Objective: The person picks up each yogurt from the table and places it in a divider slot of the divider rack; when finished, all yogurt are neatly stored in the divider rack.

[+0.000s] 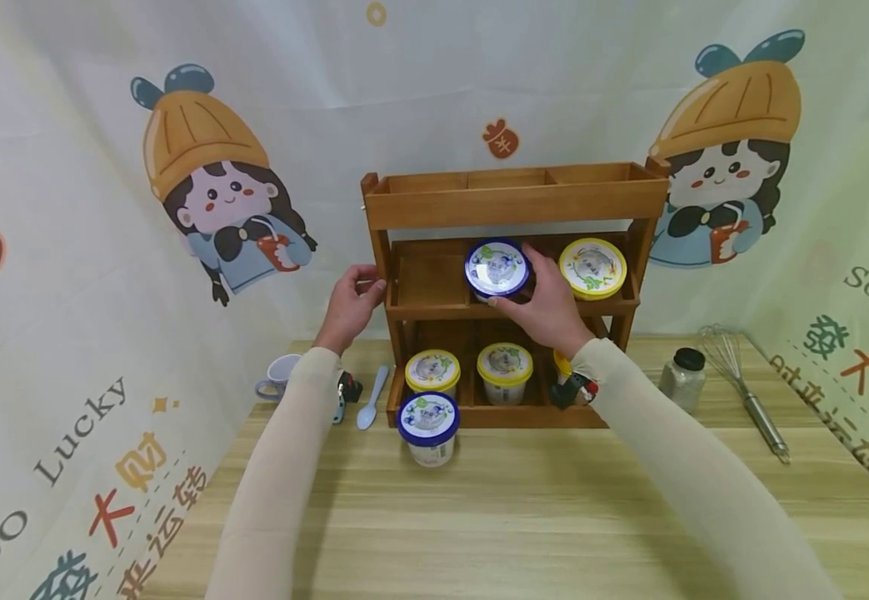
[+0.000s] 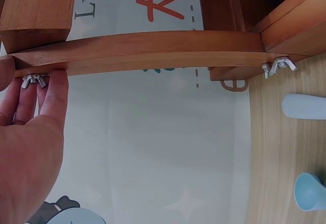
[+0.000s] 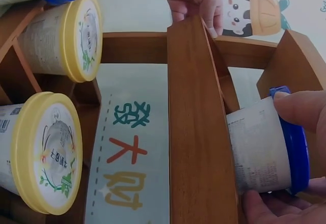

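Observation:
A tub with a blue lid (image 1: pixel 497 265) is in the middle compartment of the middle shelf of a wooden rack (image 1: pixel 516 206). My right hand (image 1: pixel 551 307) grips it by the rim, and the right wrist view shows thumb and fingers round the tub's white side (image 3: pixel 260 150). My left hand (image 1: pixel 352 306) holds the rack's left side post. In the left wrist view, its fingers lie around a wing nut (image 2: pixel 34 80) on that post. Right of the gripped tub sits a yellow-lidded tub (image 1: pixel 592 268). Another blue-lidded tub (image 1: pixel 429 427) stands on the table before the rack.
On the bottom shelf are yellow-lidded tubs (image 1: pixel 505 372), one partly hidden by my right wrist. A mug (image 1: pixel 279 377) and a pale blue spoon (image 1: pixel 374 398) lie left of the rack. A black-capped jar (image 1: pixel 683 382) and a whisk (image 1: pixel 749 400) are on the right.

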`<state>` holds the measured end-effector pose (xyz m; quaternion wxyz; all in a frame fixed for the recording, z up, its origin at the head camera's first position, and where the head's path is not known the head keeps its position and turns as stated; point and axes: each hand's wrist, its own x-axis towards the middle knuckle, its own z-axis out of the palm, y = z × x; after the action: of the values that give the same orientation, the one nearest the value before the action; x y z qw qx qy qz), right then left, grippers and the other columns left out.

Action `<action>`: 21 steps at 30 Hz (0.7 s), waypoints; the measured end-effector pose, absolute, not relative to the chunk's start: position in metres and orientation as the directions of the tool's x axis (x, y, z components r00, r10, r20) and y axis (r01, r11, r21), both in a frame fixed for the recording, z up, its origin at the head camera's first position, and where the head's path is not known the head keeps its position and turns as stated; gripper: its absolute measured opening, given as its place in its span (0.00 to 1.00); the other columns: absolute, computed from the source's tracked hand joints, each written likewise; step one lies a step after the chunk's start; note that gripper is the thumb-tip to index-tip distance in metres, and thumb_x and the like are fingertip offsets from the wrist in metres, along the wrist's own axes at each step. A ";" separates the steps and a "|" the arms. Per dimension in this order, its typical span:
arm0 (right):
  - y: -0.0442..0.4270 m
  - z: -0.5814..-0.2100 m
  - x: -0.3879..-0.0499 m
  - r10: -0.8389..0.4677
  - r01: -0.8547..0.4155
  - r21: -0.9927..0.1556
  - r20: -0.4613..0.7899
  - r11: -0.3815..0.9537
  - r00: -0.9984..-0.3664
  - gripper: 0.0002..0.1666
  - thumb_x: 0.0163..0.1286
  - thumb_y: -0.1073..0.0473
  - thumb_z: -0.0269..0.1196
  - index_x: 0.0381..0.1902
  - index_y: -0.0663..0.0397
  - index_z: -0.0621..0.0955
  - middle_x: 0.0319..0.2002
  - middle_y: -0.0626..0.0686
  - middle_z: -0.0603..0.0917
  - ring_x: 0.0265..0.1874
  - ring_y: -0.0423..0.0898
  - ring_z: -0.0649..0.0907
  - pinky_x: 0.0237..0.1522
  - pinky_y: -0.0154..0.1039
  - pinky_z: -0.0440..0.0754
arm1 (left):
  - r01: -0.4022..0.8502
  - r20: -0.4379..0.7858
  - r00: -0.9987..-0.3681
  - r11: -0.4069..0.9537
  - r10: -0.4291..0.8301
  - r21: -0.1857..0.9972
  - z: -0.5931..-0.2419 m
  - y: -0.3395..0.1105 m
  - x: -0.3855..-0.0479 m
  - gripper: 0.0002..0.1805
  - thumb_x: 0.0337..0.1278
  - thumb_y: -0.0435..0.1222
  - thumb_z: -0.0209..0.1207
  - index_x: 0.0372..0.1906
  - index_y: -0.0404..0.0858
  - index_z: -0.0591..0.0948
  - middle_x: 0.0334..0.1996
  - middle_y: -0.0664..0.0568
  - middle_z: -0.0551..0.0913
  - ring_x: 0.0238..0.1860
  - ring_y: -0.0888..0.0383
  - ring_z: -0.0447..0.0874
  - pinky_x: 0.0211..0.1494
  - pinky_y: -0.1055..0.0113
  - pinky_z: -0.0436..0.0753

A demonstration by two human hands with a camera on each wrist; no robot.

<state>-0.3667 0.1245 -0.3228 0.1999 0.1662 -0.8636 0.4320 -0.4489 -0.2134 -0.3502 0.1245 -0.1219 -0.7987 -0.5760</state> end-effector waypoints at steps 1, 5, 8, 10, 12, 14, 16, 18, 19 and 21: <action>0.124 -0.323 -0.368 -0.114 -0.450 -0.681 0.479 0.577 -0.870 0.58 0.66 0.52 0.77 0.83 0.62 0.57 0.75 0.67 0.67 0.74 0.62 0.71 0.77 0.57 0.74 | 0.341 0.342 -0.938 0.303 0.051 0.890 -0.350 -0.213 -0.449 0.22 0.80 0.37 0.56 0.71 0.34 0.72 0.67 0.37 0.76 0.68 0.43 0.78 0.69 0.53 0.85; 0.122 -0.322 -0.371 -0.113 -0.421 -0.671 0.452 0.610 -0.885 0.58 0.66 0.49 0.76 0.83 0.61 0.58 0.77 0.67 0.67 0.76 0.63 0.69 0.81 0.60 0.67 | 0.342 0.345 -0.938 0.301 0.044 0.890 -0.349 -0.214 -0.449 0.22 0.80 0.37 0.56 0.70 0.33 0.72 0.67 0.37 0.76 0.68 0.43 0.78 0.69 0.53 0.86; 0.121 -0.323 -0.373 -0.108 -0.401 -0.671 0.434 0.623 -0.894 0.58 0.66 0.47 0.76 0.83 0.60 0.58 0.78 0.66 0.66 0.78 0.63 0.67 0.82 0.61 0.65 | 0.340 0.343 -0.938 0.296 0.044 0.893 -0.349 -0.214 -0.450 0.22 0.80 0.37 0.56 0.70 0.34 0.72 0.67 0.38 0.76 0.68 0.44 0.78 0.69 0.53 0.85; 0.122 -0.323 -0.373 -0.101 -0.390 -0.679 0.425 0.622 -0.900 0.59 0.66 0.47 0.76 0.83 0.59 0.58 0.79 0.65 0.66 0.78 0.63 0.67 0.82 0.61 0.64 | 0.338 0.339 -0.940 0.289 0.049 0.896 -0.349 -0.214 -0.450 0.22 0.80 0.37 0.56 0.70 0.34 0.72 0.67 0.38 0.76 0.68 0.44 0.78 0.69 0.52 0.85; 0.123 -0.324 -0.371 -0.100 -0.387 -0.687 0.419 0.614 -0.902 0.59 0.66 0.47 0.76 0.83 0.59 0.57 0.80 0.64 0.65 0.79 0.63 0.67 0.82 0.60 0.65 | 0.333 0.333 -0.942 0.290 0.052 0.897 -0.350 -0.214 -0.451 0.22 0.80 0.38 0.56 0.70 0.34 0.72 0.67 0.38 0.76 0.68 0.44 0.77 0.70 0.53 0.85; 0.124 -0.325 -0.369 -0.104 -0.391 -0.695 0.418 0.603 -0.902 0.60 0.66 0.47 0.76 0.84 0.58 0.56 0.80 0.64 0.64 0.79 0.62 0.66 0.81 0.59 0.67 | 0.328 0.328 -0.943 0.298 0.051 0.896 -0.350 -0.214 -0.452 0.22 0.81 0.38 0.56 0.71 0.34 0.72 0.67 0.39 0.76 0.68 0.45 0.77 0.70 0.54 0.85; 0.126 -0.326 -0.365 -0.114 -0.409 -0.711 0.425 0.572 -0.898 0.59 0.66 0.49 0.76 0.84 0.59 0.56 0.80 0.64 0.63 0.79 0.62 0.67 0.79 0.57 0.70 | 0.328 0.328 -0.943 0.297 0.052 0.897 -0.351 -0.215 -0.452 0.22 0.80 0.38 0.56 0.71 0.34 0.72 0.67 0.38 0.76 0.68 0.44 0.77 0.70 0.54 0.85; 0.127 -0.327 -0.360 -0.118 -0.427 -0.724 0.437 0.542 -0.892 0.58 0.67 0.51 0.75 0.84 0.60 0.56 0.80 0.65 0.64 0.78 0.62 0.69 0.77 0.56 0.74 | 0.333 0.333 -0.942 0.298 0.054 0.895 -0.351 -0.215 -0.452 0.22 0.80 0.38 0.56 0.70 0.34 0.72 0.67 0.38 0.76 0.68 0.44 0.77 0.70 0.53 0.85; 0.128 -0.328 -0.358 -0.120 -0.438 -0.732 0.445 0.522 -0.887 0.57 0.67 0.52 0.75 0.83 0.60 0.57 0.79 0.65 0.66 0.77 0.62 0.70 0.77 0.55 0.75 | 0.336 0.336 -0.940 0.296 0.053 0.894 -0.352 -0.215 -0.452 0.22 0.80 0.38 0.56 0.70 0.34 0.72 0.67 0.38 0.76 0.68 0.43 0.77 0.70 0.52 0.85; 0.128 -0.331 -0.354 -0.120 -0.449 -0.747 0.453 0.491 -0.884 0.55 0.67 0.54 0.75 0.82 0.61 0.58 0.78 0.65 0.68 0.76 0.61 0.72 0.75 0.54 0.76 | 0.340 0.340 -0.939 0.294 0.051 0.893 -0.352 -0.215 -0.452 0.21 0.80 0.37 0.56 0.70 0.34 0.72 0.66 0.38 0.76 0.68 0.43 0.77 0.70 0.51 0.85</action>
<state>-0.3536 0.1285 -0.3310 0.1730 0.1682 -0.8458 0.4759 -0.4517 -0.2152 -0.3519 0.1242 -0.1229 -0.7948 -0.5811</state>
